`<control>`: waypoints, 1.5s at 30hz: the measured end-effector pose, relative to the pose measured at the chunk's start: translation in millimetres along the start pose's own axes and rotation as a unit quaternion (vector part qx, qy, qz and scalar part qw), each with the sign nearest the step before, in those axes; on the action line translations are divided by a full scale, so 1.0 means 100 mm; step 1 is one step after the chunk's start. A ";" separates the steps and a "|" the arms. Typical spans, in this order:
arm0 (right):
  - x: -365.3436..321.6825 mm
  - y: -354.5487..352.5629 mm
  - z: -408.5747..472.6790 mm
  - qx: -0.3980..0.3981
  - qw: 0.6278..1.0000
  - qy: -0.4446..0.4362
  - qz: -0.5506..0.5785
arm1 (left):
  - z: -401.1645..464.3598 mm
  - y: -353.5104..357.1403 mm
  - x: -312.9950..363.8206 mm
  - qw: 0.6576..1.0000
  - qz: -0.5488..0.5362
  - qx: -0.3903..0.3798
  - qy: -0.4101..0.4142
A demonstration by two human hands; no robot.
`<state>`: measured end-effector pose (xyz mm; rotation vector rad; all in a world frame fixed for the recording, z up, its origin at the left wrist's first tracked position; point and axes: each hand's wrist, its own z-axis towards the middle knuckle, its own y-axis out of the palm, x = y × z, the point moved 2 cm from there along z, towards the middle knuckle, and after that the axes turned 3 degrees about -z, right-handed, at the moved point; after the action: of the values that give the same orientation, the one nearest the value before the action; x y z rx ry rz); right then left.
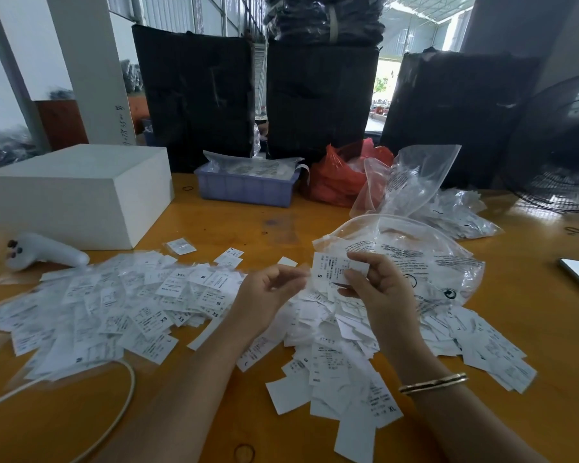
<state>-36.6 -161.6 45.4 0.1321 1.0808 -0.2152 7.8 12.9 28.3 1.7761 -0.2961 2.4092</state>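
My right hand (376,284) pinches a small stack of white size labels (333,270) marked S, held above the table. My left hand (269,290) hovers just left of that stack with fingers loosely curled; its fingertips are blurred and seem to hold nothing. Below both hands lies a pile of loose white labels (341,355). A wider spread of labels in small clear sleeves (114,302) covers the table to the left. A large clear plastic bag with black print (415,255) lies just behind my right hand.
On the yellow wooden table (264,222) stand a white box (81,192), a blue crate (244,187) and a red bag (335,178). A white handheld tool (44,252) with a cable (121,406) lies at left. Black bundles stand behind, a fan (559,155) at right.
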 end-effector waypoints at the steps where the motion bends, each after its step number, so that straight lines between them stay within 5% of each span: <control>1: 0.00 0.00 0.00 0.006 1.000 0.000 0.000 | 0.00 0.00 0.00 1.000 0.001 0.002 -0.004; 24: 0.00 -0.06 0.03 0.028 0.999 -0.012 0.034 | -0.05 0.01 0.09 0.999 -0.038 -0.005 -0.024; 45: 0.01 0.04 -0.04 -0.097 0.983 -0.031 -0.149 | -0.05 0.00 0.03 0.999 -0.023 -0.010 -0.033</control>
<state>-38.3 -157.2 42.5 -0.2130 1.0515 -0.3791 2.5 13.5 30.2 1.8362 -0.2808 2.3112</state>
